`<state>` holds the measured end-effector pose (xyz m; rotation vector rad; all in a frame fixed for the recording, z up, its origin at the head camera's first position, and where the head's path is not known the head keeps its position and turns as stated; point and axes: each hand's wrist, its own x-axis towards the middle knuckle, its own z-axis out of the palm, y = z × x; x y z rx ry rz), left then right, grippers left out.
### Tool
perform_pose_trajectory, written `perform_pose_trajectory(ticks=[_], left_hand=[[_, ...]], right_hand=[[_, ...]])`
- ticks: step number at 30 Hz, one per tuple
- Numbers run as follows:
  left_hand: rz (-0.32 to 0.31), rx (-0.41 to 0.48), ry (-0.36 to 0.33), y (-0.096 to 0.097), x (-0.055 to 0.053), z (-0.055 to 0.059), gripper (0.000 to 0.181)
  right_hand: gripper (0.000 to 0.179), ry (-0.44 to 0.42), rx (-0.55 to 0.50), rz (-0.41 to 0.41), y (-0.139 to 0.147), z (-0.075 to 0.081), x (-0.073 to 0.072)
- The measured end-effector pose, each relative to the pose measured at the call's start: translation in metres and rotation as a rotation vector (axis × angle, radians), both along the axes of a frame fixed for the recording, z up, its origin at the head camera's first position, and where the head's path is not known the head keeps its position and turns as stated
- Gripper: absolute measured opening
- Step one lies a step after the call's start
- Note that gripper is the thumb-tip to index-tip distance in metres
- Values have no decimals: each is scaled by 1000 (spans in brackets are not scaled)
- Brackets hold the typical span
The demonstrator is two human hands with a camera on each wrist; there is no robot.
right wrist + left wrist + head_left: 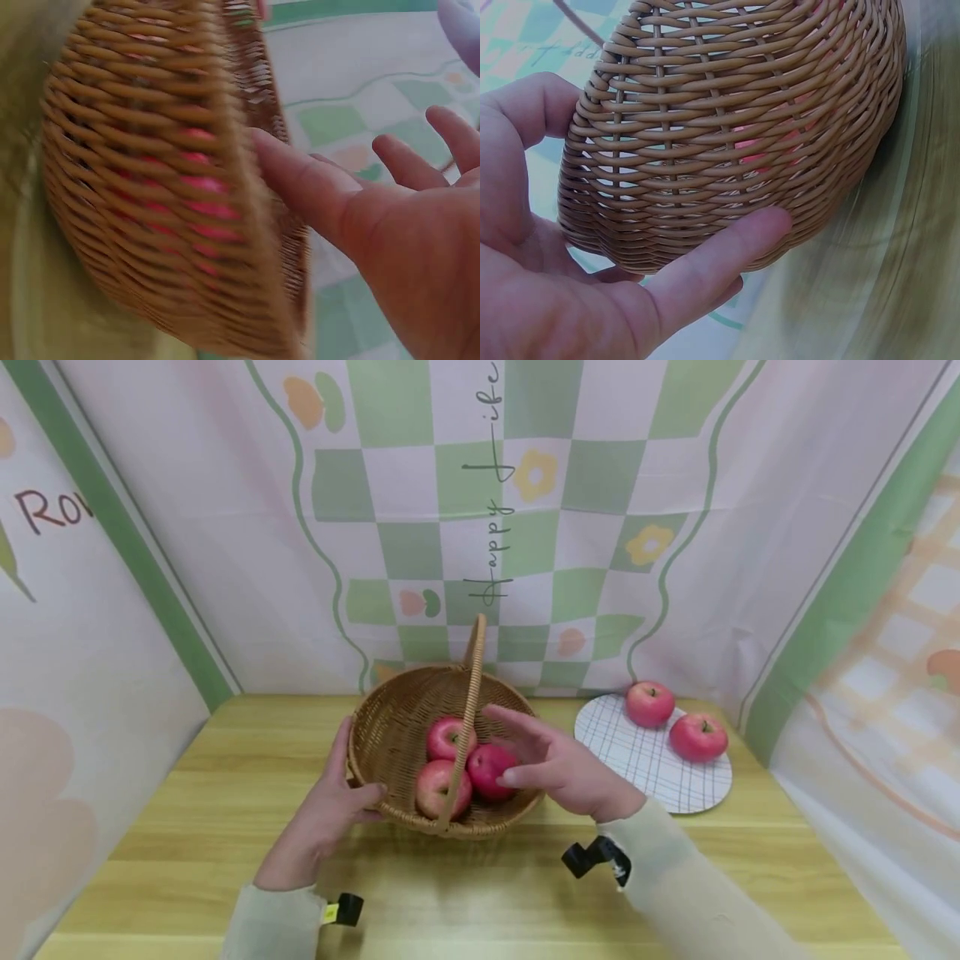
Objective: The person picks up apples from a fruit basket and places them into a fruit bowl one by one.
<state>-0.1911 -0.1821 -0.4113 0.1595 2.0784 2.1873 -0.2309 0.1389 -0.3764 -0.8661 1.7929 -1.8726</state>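
A brown wicker basket (pixel 397 702) with a tall arched handle stands on the table, with three red apples inside: one apple (pixel 447 738) at the back, another (pixel 444 788) in front, and a darker red one (pixel 491 772) on the right. My left hand (pixel 333 810) grips the basket's left side, thumb and fingers spread along the weave (pixel 705 150). Over the right rim hovers my right hand (pixel 558 768), fingers extended and apart, the thumb beside the darker apple. In the right wrist view, that hand (pixel 405 217) holds nothing, and its thumb reaches past the rim.
A round white checked mat (pixel 622 764) lies on the table (pixel 247 777) to the right, bearing two apples (pixel 651 704) (pixel 698 737). A patterned cloth (pixel 405 485) hangs behind the table, with further cloths at both sides.
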Motion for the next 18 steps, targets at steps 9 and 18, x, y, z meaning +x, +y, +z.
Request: perform_pose_trajectory(ticks=[9,18], left_hand=[[-4,-86,59,6,2,2,111],[-3,-144,111,11,7,9,113]], right_hand=[[81,70,136,67,-25,-24,-5],[85,364,277,32,-32,-38,-11]])
